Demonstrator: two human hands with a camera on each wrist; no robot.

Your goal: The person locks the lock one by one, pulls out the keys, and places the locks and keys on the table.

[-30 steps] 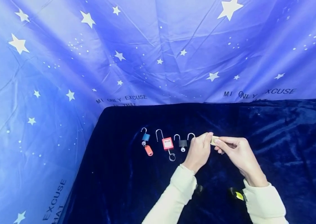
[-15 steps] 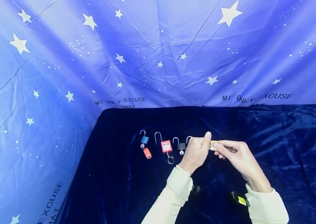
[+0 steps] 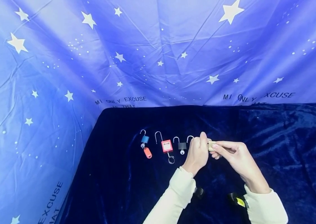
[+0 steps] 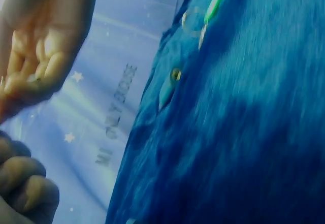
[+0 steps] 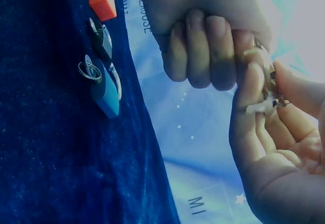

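Both hands meet over the dark blue cloth at a small brass padlock [image 3: 211, 146], whose body shows between them in the head view. My right hand [image 3: 237, 155] pinches it between thumb and index finger. My left hand [image 3: 197, 152] grips its left end with curled fingers, thumb raised, hiding that part. In the right wrist view, small metal bits [image 5: 279, 102] stick out near the right fingertips. Left of the hands lie a black padlock [image 3: 181, 146] with a key, a red padlock [image 3: 167, 145] with a ring, and a small blue padlock [image 3: 145, 139] with an orange tag [image 3: 148, 152].
A further shackle [image 3: 190, 138] shows just behind the left hand; a blue padlock [image 5: 107, 94] with a key ring lies nearest in the right wrist view. All the row's shackles stand open. A starred curtain [image 3: 158, 46] hangs along the cloth's [image 3: 113, 174] back and left edges.
Both hands have shifted slightly left with the brass padlock. The left thumb has moved away from the padlock's body and points upward. The row of padlocks has stayed in place.
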